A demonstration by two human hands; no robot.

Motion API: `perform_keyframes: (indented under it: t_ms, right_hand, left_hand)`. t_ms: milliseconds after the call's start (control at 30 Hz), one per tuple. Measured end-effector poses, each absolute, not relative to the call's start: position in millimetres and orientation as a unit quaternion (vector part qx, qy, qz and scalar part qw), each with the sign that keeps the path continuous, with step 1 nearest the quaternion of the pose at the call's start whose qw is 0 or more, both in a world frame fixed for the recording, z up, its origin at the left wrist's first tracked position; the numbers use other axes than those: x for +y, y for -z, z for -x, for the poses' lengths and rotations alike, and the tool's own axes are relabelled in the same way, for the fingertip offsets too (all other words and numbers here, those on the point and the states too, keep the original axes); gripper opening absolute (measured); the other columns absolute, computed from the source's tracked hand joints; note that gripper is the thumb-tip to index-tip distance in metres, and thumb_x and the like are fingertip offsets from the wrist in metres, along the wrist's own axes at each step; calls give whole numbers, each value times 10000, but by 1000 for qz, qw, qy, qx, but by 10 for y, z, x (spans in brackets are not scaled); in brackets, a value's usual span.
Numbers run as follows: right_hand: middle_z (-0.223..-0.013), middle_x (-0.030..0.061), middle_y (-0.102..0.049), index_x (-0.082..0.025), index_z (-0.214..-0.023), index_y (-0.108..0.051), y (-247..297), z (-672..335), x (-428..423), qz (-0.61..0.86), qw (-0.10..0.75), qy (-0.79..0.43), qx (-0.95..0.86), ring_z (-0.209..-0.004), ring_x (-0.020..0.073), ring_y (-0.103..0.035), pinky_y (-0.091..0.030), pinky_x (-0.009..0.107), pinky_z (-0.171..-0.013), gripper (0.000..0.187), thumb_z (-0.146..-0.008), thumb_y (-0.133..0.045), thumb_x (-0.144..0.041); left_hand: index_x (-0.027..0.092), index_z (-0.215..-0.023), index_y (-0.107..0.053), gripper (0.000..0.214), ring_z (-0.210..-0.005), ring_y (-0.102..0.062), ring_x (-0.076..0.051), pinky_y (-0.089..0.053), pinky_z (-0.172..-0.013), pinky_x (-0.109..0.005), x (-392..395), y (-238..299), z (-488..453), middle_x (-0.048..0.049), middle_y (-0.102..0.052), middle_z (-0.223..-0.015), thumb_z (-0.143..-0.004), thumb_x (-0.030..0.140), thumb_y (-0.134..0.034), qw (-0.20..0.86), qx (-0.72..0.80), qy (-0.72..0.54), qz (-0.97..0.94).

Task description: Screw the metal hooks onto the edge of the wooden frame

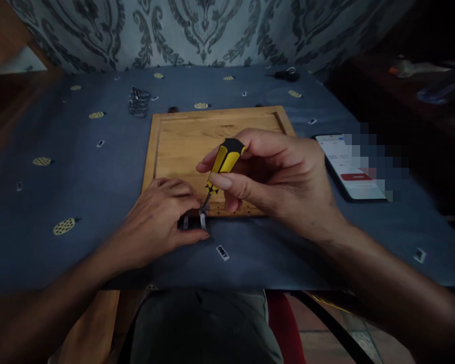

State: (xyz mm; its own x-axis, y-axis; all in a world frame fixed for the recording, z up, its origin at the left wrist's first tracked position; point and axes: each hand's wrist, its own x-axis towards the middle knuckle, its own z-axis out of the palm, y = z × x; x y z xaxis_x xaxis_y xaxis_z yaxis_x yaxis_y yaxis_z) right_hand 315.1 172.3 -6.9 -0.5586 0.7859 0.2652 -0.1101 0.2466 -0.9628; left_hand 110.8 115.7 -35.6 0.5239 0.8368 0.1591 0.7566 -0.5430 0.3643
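The screwdriver is over the near edge of the wooden board, its tip at a small metal clamp there; whether the tip is seated is too small to tell. It should handle as light and stiff, with a grippy handle and a thin shaft that could slip off the metal; the thick black-and-yellow handle looks the best place to hold it, and the right hand pinches it there between thumb and fingers. The left hand brackets the clamp, forefinger above and thumb below; the clamp is probably hard, slick and best steadied by its band. The screwdriver's long axis slants, butt up and rightward, tip down and leftward. The clamp's visible band runs from the tip toward the person.
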Motion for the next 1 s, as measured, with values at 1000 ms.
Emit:
perform_keyframes:
  t_ms: [1000]
  right_hand:
    - [-942,3,-772,-235,-952,-739,134,-3184,1631,266,463,-553,-640,-552,102,-675,-614,221,-516,187,-870,-824,-379]
  left_hand:
    - [211,-941,-715,235,-1039,-672,-286,-498,-891,-443,1133,363,-1111,-50,-740,-1064,-868,418,-798,122,472,-161,-858]
